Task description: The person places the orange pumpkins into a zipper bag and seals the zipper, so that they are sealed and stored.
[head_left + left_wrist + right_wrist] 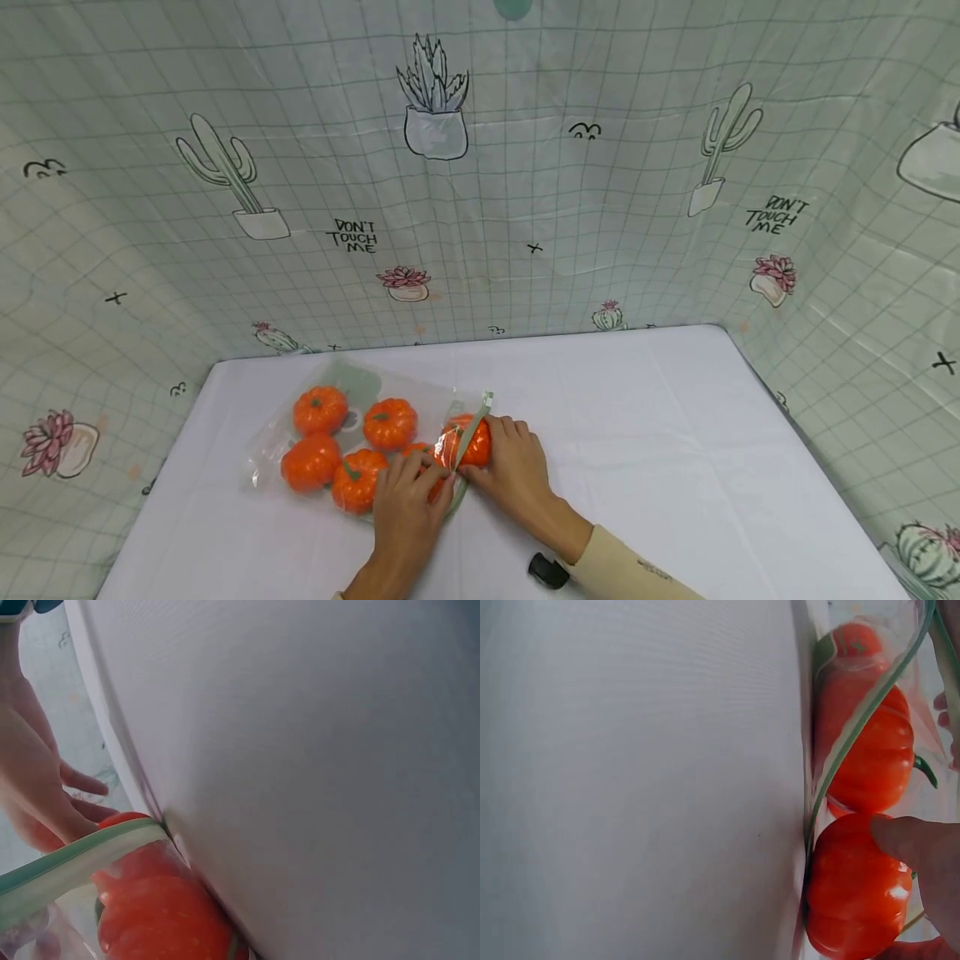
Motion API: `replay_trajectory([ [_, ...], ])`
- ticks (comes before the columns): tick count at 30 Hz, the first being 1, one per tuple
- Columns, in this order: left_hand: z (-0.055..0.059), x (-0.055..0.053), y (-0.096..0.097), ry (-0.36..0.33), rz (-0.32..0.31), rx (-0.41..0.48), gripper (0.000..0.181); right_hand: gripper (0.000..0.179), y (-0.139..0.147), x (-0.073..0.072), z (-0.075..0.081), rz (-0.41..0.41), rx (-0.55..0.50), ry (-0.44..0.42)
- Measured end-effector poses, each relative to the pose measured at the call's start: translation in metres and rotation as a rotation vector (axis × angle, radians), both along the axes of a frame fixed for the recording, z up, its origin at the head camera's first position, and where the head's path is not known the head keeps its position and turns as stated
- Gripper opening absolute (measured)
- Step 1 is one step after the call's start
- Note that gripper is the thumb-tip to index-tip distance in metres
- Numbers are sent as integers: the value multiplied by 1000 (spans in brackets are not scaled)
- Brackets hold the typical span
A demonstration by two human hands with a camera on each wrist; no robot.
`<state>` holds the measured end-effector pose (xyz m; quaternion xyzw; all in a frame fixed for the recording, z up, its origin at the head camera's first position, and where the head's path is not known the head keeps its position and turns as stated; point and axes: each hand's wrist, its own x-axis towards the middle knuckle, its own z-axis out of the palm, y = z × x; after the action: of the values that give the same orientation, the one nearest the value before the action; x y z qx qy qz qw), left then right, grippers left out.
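A clear zip bag [356,385] with a green-edged mouth lies flat on the table, its opening toward the right. Several small orange pumpkins [391,424] with green stems are inside it. My right hand [519,467] grips one pumpkin [859,889] at the bag's mouth, thumb against its side in the right wrist view. In the head view that pumpkin is partly behind the green zip strip [473,428]. At the near edge of the opening, my left hand [408,504] pinches the bag and covers part of the pumpkins there.
A white cloth covers the table [637,433]. A black object [549,571] is beside my right wrist, near the front. Behind and to both sides hangs a grid-patterned curtain [487,192] printed with cacti.
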<state>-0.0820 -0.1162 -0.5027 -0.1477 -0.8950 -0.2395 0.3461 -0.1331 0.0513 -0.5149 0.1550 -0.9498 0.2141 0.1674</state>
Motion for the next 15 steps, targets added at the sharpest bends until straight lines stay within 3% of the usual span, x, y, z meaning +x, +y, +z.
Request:
replay_trajectory([
  [8, 0, 0, 0, -10, 7, 1, 22, 70, 7, 7, 5, -31, 37, 24],
  [15, 1, -1, 0, -4, 2, -5, 20, 64, 1, 5, 6, -10, 76, 11],
])
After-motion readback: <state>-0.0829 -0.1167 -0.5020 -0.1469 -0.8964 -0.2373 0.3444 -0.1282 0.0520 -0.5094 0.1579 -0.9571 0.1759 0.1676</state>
